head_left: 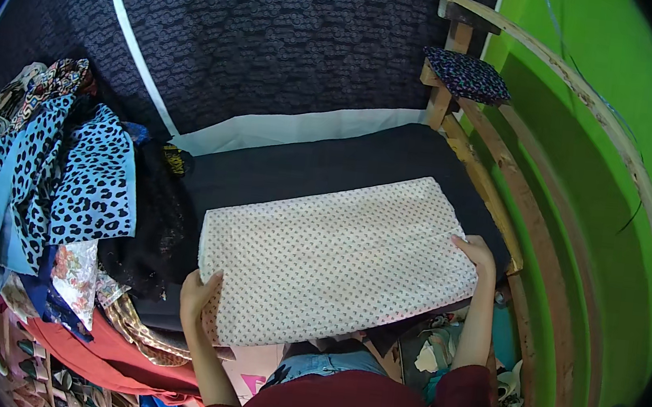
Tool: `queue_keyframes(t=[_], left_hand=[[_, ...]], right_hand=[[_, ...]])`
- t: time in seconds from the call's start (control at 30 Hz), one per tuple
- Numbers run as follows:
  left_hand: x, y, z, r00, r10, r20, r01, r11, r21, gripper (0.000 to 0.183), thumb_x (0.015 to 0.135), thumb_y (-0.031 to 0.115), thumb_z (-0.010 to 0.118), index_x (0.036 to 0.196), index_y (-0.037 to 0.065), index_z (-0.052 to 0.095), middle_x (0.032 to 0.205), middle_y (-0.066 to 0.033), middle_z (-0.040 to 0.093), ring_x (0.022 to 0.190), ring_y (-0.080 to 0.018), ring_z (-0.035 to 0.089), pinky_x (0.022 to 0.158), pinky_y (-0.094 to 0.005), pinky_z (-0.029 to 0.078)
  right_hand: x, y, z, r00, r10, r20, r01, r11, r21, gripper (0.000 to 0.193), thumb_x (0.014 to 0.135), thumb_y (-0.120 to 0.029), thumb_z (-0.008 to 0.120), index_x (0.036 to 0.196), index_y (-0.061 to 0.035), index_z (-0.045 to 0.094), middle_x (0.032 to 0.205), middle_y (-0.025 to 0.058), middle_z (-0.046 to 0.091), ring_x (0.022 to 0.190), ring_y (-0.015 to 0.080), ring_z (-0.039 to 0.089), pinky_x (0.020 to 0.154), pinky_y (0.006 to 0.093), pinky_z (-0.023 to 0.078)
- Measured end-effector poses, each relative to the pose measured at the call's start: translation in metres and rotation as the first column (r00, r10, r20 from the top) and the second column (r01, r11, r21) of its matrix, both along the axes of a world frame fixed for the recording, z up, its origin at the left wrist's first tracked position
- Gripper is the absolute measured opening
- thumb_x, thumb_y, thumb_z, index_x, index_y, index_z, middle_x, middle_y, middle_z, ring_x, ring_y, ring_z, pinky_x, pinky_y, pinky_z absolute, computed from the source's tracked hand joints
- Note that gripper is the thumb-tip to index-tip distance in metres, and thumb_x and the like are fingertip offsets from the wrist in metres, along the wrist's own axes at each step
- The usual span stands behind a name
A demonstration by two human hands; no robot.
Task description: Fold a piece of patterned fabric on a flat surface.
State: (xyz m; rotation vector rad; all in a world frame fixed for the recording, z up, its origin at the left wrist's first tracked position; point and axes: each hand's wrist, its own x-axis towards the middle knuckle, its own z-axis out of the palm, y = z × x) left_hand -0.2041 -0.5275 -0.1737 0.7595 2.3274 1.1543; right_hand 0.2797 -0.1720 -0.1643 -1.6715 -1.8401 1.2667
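Left hand and right hand pinch one white patterned cloth, one messy clothes heap hogging the left.

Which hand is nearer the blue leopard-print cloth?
Left. Your left hand is right of the leopard-print cloth; your right hand is farther right, across the white cloth.

The cloth is white with small dark motifs, the wall is green, the sheet is black.

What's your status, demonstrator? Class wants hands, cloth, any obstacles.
Left hand holding cloth, left end; right hand, right end. Cloth spread over dark sheet. Clothes pile left, not covering it.
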Motion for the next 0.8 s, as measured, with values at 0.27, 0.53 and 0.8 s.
queue_keyframes(t=[0.27, 0.53, 0.8], left_hand=[[-0.01, -0.006, -0.005, 0.949, -0.078, 0.307, 0.012, 0.977, 0.211, 0.024, 0.085, 0.018, 0.064, 0.089, -0.006, 0.065, 0.078, -0.0054, 0.066, 0.064, -0.0078, 0.056, 0.058, -0.0241, 0.044], [-0.001, -0.007, 0.003, 0.934, -0.125, 0.335, 0.014, 0.949, 0.315, 0.023, 0.085, 0.019, 0.064, 0.084, -0.004, 0.065, 0.072, -0.0006, 0.063, 0.058, -0.0055, 0.052, 0.054, -0.0217, 0.04], [-0.001, -0.011, 0.032, 0.965, -0.046, 0.26, -0.101, 0.845, 0.525, 0.021, 0.082, 0.02, 0.068, 0.078, -0.001, 0.064, 0.072, 0.0028, 0.059, 0.062, -0.0033, 0.047, 0.058, -0.0202, 0.036]], right_hand=[[-0.002, 0.006, -0.009, 0.998, -0.002, -0.062, 0.004, 1.0, 0.019, 0.042, 0.079, -0.039, 0.068, 0.078, 0.0035, 0.067, 0.067, 0.004, 0.061, 0.058, 0.0099, 0.051, 0.056, 0.0277, 0.043], [-0.004, 0.012, -0.004, 0.999, 0.033, -0.031, -0.032, 0.999, 0.041, 0.039, 0.079, -0.033, 0.069, 0.081, 0.0054, 0.066, 0.072, 0.0074, 0.064, 0.063, 0.0112, 0.057, 0.057, 0.0262, 0.045], [-0.002, 0.0, 0.007, 0.775, 0.066, -0.629, 0.01, 0.993, 0.116, 0.02, 0.085, -0.017, 0.065, 0.086, 0.0023, 0.066, 0.093, 0.0021, 0.062, 0.083, 0.01, 0.056, 0.078, 0.0242, 0.042]])
